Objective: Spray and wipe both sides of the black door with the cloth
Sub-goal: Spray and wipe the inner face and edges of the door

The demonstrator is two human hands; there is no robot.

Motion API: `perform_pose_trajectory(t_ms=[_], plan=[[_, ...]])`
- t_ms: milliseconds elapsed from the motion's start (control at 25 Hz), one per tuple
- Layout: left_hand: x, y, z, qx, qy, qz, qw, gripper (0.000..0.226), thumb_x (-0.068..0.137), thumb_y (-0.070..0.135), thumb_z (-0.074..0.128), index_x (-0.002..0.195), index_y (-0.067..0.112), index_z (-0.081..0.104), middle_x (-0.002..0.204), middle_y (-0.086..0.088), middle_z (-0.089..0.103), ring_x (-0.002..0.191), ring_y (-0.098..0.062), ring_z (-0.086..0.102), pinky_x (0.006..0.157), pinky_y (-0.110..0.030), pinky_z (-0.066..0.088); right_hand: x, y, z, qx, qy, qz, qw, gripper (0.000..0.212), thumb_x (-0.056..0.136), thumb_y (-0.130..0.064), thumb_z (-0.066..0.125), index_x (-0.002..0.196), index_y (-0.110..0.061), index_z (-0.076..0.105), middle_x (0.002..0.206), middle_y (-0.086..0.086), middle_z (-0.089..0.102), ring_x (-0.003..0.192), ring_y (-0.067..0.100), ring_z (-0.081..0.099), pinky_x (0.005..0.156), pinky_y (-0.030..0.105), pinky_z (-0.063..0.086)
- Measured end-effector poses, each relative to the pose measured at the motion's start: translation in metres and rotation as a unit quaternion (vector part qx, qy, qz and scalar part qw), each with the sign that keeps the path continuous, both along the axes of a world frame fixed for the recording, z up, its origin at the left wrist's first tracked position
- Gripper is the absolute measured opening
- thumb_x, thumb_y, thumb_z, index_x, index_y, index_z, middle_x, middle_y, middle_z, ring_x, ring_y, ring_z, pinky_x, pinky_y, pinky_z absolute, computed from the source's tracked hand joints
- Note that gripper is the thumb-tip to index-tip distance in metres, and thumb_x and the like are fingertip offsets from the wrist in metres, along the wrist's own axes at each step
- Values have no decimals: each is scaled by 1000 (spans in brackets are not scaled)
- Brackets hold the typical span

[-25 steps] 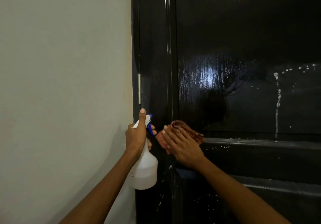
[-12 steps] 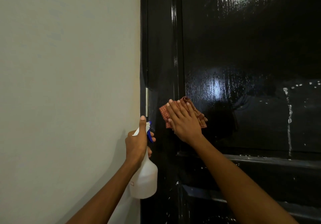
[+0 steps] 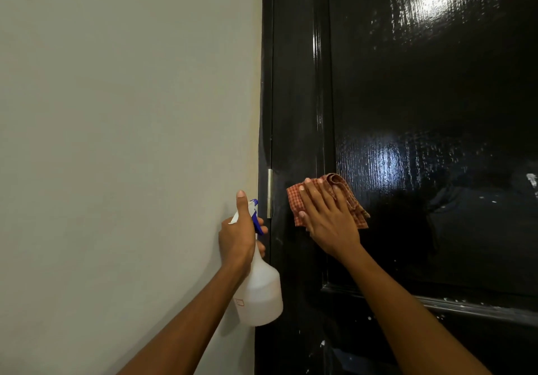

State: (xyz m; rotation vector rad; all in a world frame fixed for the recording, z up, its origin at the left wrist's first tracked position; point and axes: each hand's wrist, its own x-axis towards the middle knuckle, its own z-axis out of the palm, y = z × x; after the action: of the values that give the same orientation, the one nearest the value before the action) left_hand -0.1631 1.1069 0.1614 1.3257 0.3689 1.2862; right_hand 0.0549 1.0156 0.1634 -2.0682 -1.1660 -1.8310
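Observation:
The glossy black door fills the right half of the view, wet and streaked with droplets. My right hand presses a folded red-checked cloth flat against the door's left stile with straight fingers. My left hand grips the neck of a white spray bottle with a blue trigger, thumb up along the head, held just left of the door edge in front of the wall.
A plain pale wall covers the left half. A metal hinge sits on the door's left edge beside the bottle. A raised moulding crosses the door below my right forearm.
My right hand has slid the cloth upward along the door from just above the moulding. The left hand with the bottle has stayed about where it was.

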Motion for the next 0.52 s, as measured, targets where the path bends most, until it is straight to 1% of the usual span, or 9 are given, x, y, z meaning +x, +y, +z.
perform_pose_trajectory(t_ms=[80,200,320,400,480,520], plan=[[0,-3,2,0,1,17,1000,70,93,69,32,79,8,65,66,-5,66,51,-15,60,40,-15,47,1,0,-3,0,7,-6,1000,66,106,-49,23,163,-16,18,170,10,12,157,29,12,126,52,5],[2,-4,8,-3,-2,41,999,76,90,75,31,77,9,65,64,-8,66,49,-18,59,43,-22,50,1,-1,-10,-6,8,-6,1000,67,106,-49,22,163,-15,19,171,10,12,158,28,11,127,52,5],[1,-3,13,11,13,50,999,75,91,73,30,83,8,67,70,-6,68,53,-16,60,40,-17,47,0,-1,-20,2,13,4,1000,67,106,-50,24,163,-16,19,171,10,11,157,28,13,126,52,7],[2,0,11,17,21,44,999,76,91,72,31,85,6,67,71,-8,68,54,-17,61,44,-20,50,0,0,-23,5,17,4,1000,66,106,-50,24,163,-18,20,170,10,11,157,28,15,126,53,8],[1,4,7,9,30,25,999,76,89,75,34,84,6,66,70,-10,66,55,-20,61,52,-27,53,-2,1,-23,9,22,5,1000,65,106,-50,26,163,-18,21,171,10,11,156,29,14,126,53,7],[0,5,4,3,38,14,999,75,88,75,35,84,7,65,70,-11,66,56,-21,61,53,-28,54,-3,0,-22,10,22,6,1000,66,106,-50,27,163,-18,21,171,10,10,156,28,13,126,52,6]])
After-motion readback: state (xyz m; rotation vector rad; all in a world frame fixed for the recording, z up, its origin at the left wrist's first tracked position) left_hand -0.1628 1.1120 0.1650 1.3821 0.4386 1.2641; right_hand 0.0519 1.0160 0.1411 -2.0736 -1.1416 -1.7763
